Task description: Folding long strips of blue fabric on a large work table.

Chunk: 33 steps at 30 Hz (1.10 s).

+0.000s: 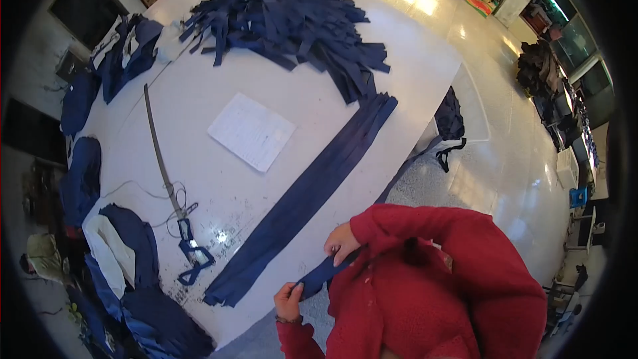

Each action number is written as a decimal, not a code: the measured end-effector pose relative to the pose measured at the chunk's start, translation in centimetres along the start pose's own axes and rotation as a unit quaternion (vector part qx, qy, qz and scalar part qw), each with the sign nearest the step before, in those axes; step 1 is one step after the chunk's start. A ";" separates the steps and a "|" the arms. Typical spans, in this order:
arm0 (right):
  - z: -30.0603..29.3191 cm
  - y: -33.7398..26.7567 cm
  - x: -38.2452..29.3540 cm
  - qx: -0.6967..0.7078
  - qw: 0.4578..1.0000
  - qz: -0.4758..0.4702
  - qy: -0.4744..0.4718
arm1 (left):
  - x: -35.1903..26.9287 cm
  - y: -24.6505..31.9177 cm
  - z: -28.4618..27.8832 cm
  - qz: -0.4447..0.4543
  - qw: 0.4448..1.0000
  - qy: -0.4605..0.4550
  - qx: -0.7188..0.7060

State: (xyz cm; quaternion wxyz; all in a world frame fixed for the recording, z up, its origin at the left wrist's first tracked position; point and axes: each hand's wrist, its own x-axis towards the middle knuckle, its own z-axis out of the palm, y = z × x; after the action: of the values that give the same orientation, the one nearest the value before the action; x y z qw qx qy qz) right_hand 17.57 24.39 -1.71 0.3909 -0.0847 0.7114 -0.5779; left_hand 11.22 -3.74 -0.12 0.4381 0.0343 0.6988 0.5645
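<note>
A narrow navy fabric strip [319, 275] runs between my two hands at the near edge of the table. My left hand [289, 301] pinches its lower end, thumb on top. Closer to my red jacket, my right hand [344, 244] grips the strip with bent fingers, and cloth beyond it is partly hidden by the sleeve. Just past my hands, a long flat stack of navy fabric strips [304, 194] lies diagonally on the white table [329, 124]. A sheet of paper [251, 132] bearing writing rests behind that stack.
A large heap of navy strips [299, 15] covers the far end. To the left lie a long thin metal strip [158, 152], apparent shears with blue-wrapped handles [194, 259] and a thin cord. Navy and white fabric bundles [144, 254] line the left edge. Dark cloth [450, 114] sits beside the right edge.
</note>
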 end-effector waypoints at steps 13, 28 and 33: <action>-5.0 -0.2 -8.5 0.130 0.983 0.127 -0.023 | -3.3 -16.8 -17.1 -0.138 0.794 -0.038 0.591; -1.7 -0.4 -7.5 0.073 0.992 0.091 0.041 | 3.7 2.4 12.3 0.212 0.956 -0.118 0.165; -1.3 -0.7 -8.2 -0.089 0.982 0.142 0.085 | 4.1 2.4 12.3 0.196 0.910 -0.140 0.336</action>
State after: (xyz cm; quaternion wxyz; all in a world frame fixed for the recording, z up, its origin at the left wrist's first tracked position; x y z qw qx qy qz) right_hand 22.06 29.82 2.74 0.3978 0.0326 0.7957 -0.4556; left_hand 15.69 8.67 -0.24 0.3745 0.3950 0.7576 0.3601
